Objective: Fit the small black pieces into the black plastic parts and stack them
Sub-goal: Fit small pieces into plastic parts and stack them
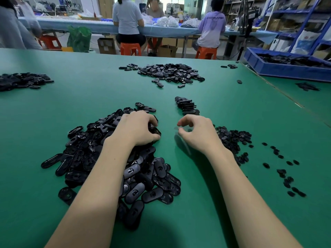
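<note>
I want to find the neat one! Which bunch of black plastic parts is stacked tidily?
The short row of stacked black oval plastic parts just beyond the right hand. Its parts overlap in a line; the other heaps lie jumbled.

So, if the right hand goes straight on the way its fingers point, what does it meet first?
The right hand points left, so probably the left hand on the pile of black plastic parts; only bare green table lies between.

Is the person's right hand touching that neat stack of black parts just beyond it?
Apart. The head view shows the right hand with its fingers curled over bare green table, and a strip of that table separates the knuckles from the stack.
</note>
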